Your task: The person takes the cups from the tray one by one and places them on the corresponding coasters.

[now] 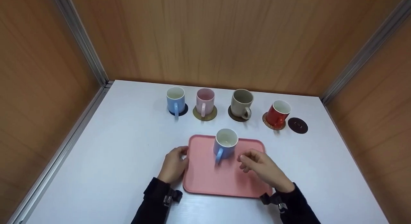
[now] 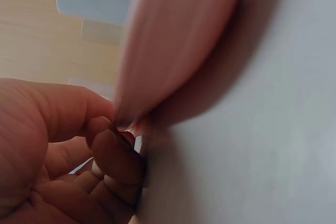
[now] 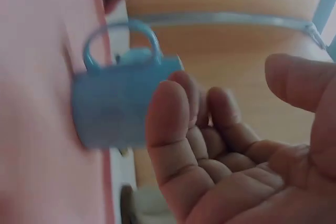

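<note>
A pink tray (image 1: 205, 176) lies on the white table, with a light blue mug (image 1: 226, 150) upright near its far edge, handle turned toward me. My left hand (image 1: 174, 164) grips the tray's left edge; in the left wrist view its thumb and curled fingers (image 2: 118, 156) meet at the rim. Over the tray's right side, my right hand (image 1: 258, 164) has loosely curled fingers and holds nothing. The right wrist view shows the blue mug (image 3: 121, 103) just beyond those fingers, apart from the thumb.
Behind the tray, a second blue mug (image 1: 175, 100), a pink mug (image 1: 205, 100), a grey-beige mug (image 1: 240, 103) and a red mug (image 1: 276, 116) stand on round coasters. A dark coaster (image 1: 298, 125) lies bare at the right. Wooden panels (image 1: 205, 41) enclose the table's back and sides.
</note>
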The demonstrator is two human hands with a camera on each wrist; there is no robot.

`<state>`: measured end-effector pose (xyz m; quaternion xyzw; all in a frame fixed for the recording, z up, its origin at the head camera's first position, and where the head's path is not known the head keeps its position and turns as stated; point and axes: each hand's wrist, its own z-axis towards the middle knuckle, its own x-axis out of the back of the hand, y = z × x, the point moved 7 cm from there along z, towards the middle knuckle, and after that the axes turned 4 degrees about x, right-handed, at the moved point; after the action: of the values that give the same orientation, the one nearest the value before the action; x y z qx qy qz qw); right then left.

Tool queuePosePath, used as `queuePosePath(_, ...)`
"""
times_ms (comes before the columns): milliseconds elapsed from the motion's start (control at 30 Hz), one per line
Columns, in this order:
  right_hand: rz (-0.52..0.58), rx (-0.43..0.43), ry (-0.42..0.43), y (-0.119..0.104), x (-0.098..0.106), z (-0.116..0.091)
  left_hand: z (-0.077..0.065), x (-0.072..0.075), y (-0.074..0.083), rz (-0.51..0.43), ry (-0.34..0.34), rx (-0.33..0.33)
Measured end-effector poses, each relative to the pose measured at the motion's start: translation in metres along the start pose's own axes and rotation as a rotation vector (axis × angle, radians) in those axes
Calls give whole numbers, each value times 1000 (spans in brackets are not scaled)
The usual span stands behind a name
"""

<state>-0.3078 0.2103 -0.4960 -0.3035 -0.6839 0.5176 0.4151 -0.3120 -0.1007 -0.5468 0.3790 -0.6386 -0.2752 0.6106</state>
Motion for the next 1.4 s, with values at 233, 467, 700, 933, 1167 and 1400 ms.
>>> queuePosePath(233, 89, -59, -133, 4, -38, 7, 0, 0, 3, 22, 7, -32)
queuePosePath(467, 142, -82, -182, 8, -61, 10, -1, 0, 4, 31, 17, -53)
queuePosePath(700, 204, -103, -164, 9, -72, 16, -1, 1, 4, 29, 29, -56)
queuePosePath(933, 285, -146, -157, 16, -84, 22, -1, -1, 3, 25, 16, -45)
queuePosePath(1167, 387, -83, -109, 19, -93, 26, -2, -1, 3, 21, 9, -48)
queuePosePath(1400, 483, -62, -91, 19, -98, 26, -2, 0, 5, 31, 8, -41)
